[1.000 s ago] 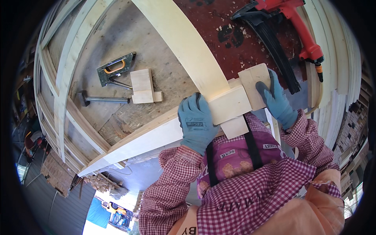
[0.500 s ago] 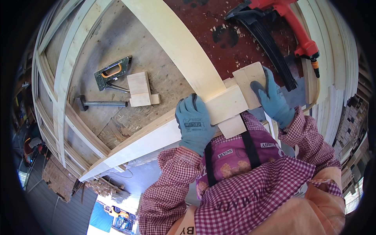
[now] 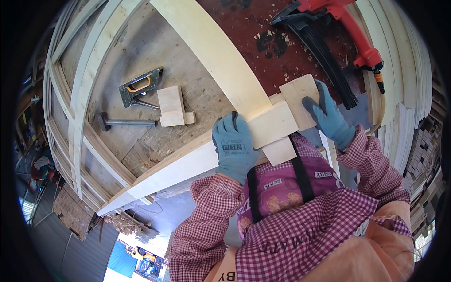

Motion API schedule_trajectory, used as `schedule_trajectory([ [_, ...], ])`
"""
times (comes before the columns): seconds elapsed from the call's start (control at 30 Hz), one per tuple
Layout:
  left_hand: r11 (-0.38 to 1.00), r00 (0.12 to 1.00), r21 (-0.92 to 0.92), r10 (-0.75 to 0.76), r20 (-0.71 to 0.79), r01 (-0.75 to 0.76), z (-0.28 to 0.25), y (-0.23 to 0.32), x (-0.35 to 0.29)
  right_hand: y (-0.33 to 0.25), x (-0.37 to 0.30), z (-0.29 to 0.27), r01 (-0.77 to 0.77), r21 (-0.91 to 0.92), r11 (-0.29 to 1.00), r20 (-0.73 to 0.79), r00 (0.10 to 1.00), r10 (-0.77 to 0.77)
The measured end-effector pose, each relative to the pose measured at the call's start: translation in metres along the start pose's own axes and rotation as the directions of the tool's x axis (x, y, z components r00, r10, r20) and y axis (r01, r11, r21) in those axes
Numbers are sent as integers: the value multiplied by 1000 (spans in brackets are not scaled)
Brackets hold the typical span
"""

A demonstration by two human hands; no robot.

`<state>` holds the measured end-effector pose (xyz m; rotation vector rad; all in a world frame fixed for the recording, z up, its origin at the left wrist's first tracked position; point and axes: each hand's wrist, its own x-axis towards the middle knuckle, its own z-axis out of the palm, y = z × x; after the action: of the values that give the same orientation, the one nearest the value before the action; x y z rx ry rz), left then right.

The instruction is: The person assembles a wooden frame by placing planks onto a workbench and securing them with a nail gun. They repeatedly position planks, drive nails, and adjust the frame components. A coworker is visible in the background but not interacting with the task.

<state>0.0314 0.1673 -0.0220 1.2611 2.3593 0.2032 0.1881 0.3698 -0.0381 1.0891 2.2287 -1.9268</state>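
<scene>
My left hand (image 3: pixel 235 145), in a blue work glove, has its fingers curled over the near wooden rail (image 3: pixel 178 167) of a frame. A pale slat (image 3: pixel 211 51) meets that rail just right of this hand. At the joint lies a flat wooden block (image 3: pixel 275 126), and a smaller wood piece (image 3: pixel 280 151) juts out beneath it toward my apron. My right hand (image 3: pixel 332 120), gloved alike, grips a jointed wooden block (image 3: pixel 300 101) by its right edge, thumb on top. This block's left side meets the joint; whether it is fastened there I cannot tell.
Inside the frame lie a staple gun (image 3: pixel 141 87), a hammer (image 3: pixel 127 122) and stacked wood blocks (image 3: pixel 171 105). A red nail gun (image 3: pixel 354 35) with a black magazine rests on the red surface (image 3: pixel 268 51) at far right. Long strips (image 3: pixel 399 61) are stacked rightmost.
The left part of the frame, with the staple gun, hammer and blocks, appears slightly further right in the picture. Both hands keep nearly the same places and holds.
</scene>
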Motion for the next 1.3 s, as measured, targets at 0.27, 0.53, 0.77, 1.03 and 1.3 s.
schedule_trajectory([
  [0.27, 1000, 999, -5, 20, -25, -20, 2, -2, 1, 2, 3, -7, -85, 94, 992, 75, 994, 78],
  [0.53, 1000, 998, 0, 26, -55, -26, 4, -4, -2, 20, -13, 2, -9, 217, 976, 6, 1000, 8],
  [0.77, 1000, 1000, -24, 10, -28, -10, 3, -1, 0, 24, -8, 0, 44, 125, 991, -8, 999, -43],
  [1.03, 998, 998, -39, -48, 48, 50, 0, 4, -1, 10, -6, 0, 85, -79, 993, -11, 996, -86],
  [1.3, 998, 996, -36, -57, 65, 60, 1, 3, 0, 0, -5, 2, 23, -99, 995, -23, 999, -25],
])
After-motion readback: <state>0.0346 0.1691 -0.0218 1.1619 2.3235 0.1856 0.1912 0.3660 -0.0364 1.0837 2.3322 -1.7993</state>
